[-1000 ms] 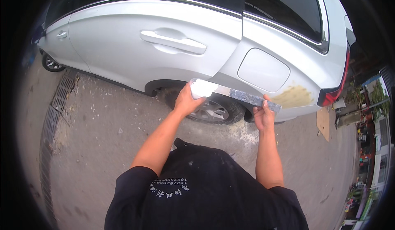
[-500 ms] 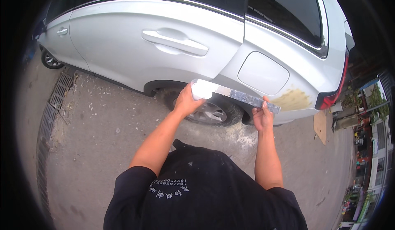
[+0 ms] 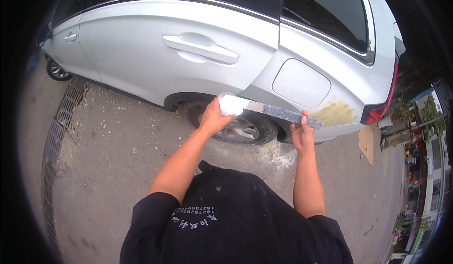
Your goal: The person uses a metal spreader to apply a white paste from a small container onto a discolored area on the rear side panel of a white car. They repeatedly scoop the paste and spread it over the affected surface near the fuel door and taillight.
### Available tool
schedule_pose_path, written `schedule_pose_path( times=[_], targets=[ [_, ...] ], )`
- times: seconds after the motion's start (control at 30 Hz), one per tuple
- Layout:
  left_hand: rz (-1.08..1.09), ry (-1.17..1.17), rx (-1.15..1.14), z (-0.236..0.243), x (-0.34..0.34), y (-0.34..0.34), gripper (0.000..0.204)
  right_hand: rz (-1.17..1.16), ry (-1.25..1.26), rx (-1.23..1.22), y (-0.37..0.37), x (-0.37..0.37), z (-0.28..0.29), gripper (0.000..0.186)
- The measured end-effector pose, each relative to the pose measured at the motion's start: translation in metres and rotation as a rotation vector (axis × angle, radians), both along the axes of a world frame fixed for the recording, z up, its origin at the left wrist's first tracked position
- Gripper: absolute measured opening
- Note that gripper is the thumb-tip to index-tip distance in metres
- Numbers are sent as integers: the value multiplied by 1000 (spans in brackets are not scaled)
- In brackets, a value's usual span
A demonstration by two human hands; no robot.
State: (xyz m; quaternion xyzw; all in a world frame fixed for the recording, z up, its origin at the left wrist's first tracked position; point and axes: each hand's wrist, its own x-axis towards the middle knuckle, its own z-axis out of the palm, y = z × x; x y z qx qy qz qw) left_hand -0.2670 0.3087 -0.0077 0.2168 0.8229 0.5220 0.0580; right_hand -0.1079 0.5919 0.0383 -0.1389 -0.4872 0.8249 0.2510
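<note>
My left hand (image 3: 214,117) is wrapped round a small clear cup, tilted so that its white paste (image 3: 231,105) shows at the mouth. A long, flat, paint-stained stirring strip (image 3: 276,112) runs from the paste across to my right hand (image 3: 303,133), whose fingers pinch its far end. The strip's other tip meets the paste, whitened there. Both hands are in front of the rear wheel (image 3: 238,129) of a white car (image 3: 141,42). Right of my right hand, a dull yellowish sanded patch (image 3: 336,113) marks the rear panel, below the closed fuel flap (image 3: 302,82).
A rear door handle (image 3: 200,49) sticks out above my left hand. The red tail lamp (image 3: 377,115) is at the car's right end. A metal drain grate (image 3: 56,132) runs along the ground at left. Brown cardboard (image 3: 366,143) lies near the rear bumper.
The strip's tip at the cup has dropped slightly and moved a little right, and more white paste shows. Both hands keep their grip, nearly in place.
</note>
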Motion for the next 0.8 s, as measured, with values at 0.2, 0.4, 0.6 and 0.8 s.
schedule_pose_path(
  times=[0.2, 0.4, 0.6, 0.8],
  targets=[
    [-10, 16, 10, -14, 1, 0, 82, 4, -1, 45, -7, 2, 10, 39],
    [-38, 16, 53, -25, 2, -4, 83, -2, -7, 85, -13, 5, 20, 41],
    [-74, -2, 114, -37, 6, -11, 83, 5, -30, 185, -22, 10, 33, 43],
    [-118, -23, 98, -44, 8, -18, 83, 18, -50, 350, -44, 10, 59, 44]
  ],
)
